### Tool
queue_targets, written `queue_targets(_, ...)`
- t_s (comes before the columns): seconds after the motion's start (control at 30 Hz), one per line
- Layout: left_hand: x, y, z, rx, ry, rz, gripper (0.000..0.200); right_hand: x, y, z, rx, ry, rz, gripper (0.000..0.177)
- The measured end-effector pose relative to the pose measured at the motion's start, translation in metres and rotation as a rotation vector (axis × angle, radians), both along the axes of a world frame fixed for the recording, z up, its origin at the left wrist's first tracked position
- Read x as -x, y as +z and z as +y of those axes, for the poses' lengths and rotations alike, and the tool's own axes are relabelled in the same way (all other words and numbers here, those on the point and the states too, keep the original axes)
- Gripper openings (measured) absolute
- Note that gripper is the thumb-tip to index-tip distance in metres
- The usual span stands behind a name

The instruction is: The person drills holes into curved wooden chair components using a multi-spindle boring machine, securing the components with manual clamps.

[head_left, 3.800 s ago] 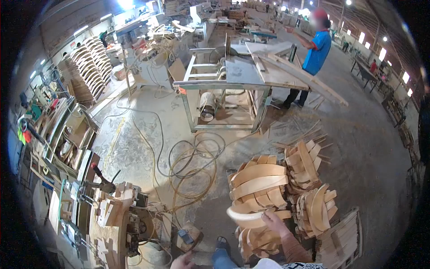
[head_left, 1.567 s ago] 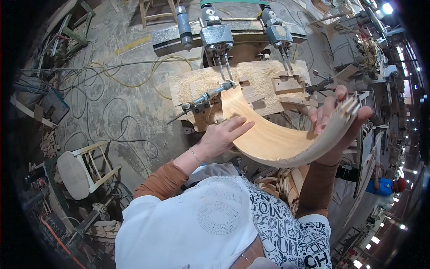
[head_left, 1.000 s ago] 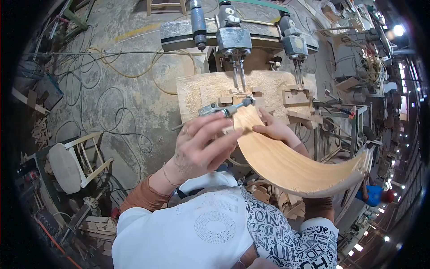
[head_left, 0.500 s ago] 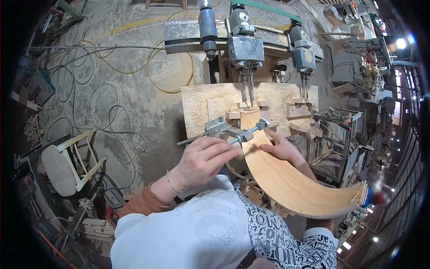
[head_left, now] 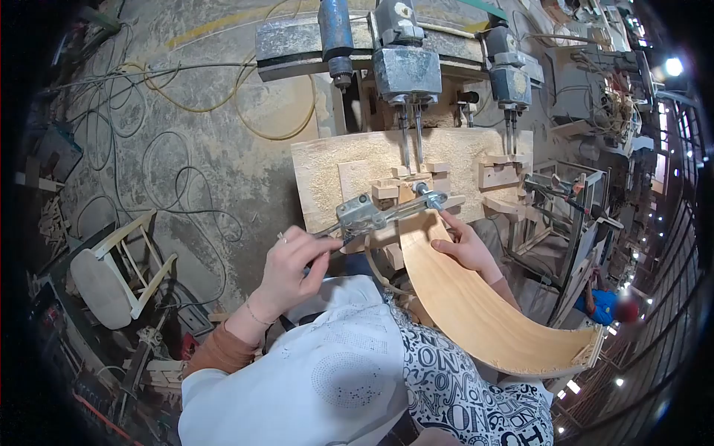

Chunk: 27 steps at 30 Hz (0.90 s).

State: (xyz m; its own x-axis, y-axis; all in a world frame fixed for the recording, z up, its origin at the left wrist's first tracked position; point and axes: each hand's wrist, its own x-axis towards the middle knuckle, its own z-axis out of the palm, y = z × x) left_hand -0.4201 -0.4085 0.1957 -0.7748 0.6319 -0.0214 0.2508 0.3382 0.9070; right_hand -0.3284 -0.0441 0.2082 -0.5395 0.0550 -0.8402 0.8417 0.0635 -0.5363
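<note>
A long curved piece of pale wood (head_left: 476, 305) runs from the jig on the sawdust-covered machine table (head_left: 327, 171) down to the lower right. My right hand (head_left: 465, 245) lies flat on its upper end, fingers pointing at the jig blocks (head_left: 405, 189). My left hand (head_left: 294, 264) grips the thin handle of a metal toggle clamp (head_left: 375, 212), whose arm reaches over the end of the wood. Twin drill bits (head_left: 410, 137) hang from the grey drill head (head_left: 405, 70) just above the jig.
A second drill head (head_left: 512, 82) stands to the right over another wooden jig (head_left: 498, 175). Yellow and black cables (head_left: 171, 104) loop over the concrete floor on the left. A white chair (head_left: 111, 275) lies tipped at lower left. A person in a blue shirt (head_left: 599, 305) is at far right.
My left hand has slid down the clamp handle and pulled it toward me. The wood's end sits deeper in the jig under the clamp arm, and my right hand stays pressed on it.
</note>
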Motion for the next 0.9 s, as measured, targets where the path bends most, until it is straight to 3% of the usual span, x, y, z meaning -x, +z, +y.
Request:
queue_targets(0.1,0.006,-0.005,0.029,0.145,0.054,0.085,0.048,-0.003,-0.004,0.001,0.052,-0.043,0.013,0.087)
queue_targets(0.13,0.002,-0.020,0.029,0.195,-0.054,0.067,0.065,-0.003,-0.004,0.001,0.056,-0.037,0.027,0.087)
queue_targets(0.17,0.003,-0.026,0.028,0.196,-0.062,0.066,0.065,-0.003,-0.005,0.001,0.058,-0.044,0.025,0.087)
queue_targets(0.23,0.012,-0.031,0.030,0.272,-0.256,-0.265,0.070,-0.005,-0.008,0.002,0.054,-0.051,0.019,0.088)
queue_targets(0.27,0.014,-0.030,0.031,0.373,-0.309,-0.287,0.073,-0.007,-0.010,0.004,0.056,-0.058,0.016,0.088)
queue_targets(0.43,0.021,-0.042,0.033,0.455,-0.374,-0.244,0.075,-0.006,-0.013,0.006,0.025,0.022,0.030,0.088)
queue_targets(0.53,0.017,-0.052,0.033,0.176,-0.250,-0.202,0.067,-0.009,-0.022,0.010,0.042,0.011,0.097,0.088)
queue_targets(0.7,0.015,-0.052,0.034,0.161,-0.240,-0.147,0.067,-0.011,-0.031,0.016,-0.031,0.111,0.127,0.081)
queue_targets(0.77,0.015,-0.047,0.033,0.315,-0.276,-0.224,0.067,-0.009,-0.029,0.014,-0.094,0.166,0.151,0.078)
queue_targets(0.83,0.011,-0.053,0.033,0.238,-0.256,-0.181,0.067,-0.004,-0.020,0.010,-0.095,0.174,0.141,0.075)
queue_targets(0.9,0.008,-0.055,0.033,0.246,-0.236,-0.232,0.063,-0.009,-0.070,0.031,-0.099,0.212,0.237,0.071)
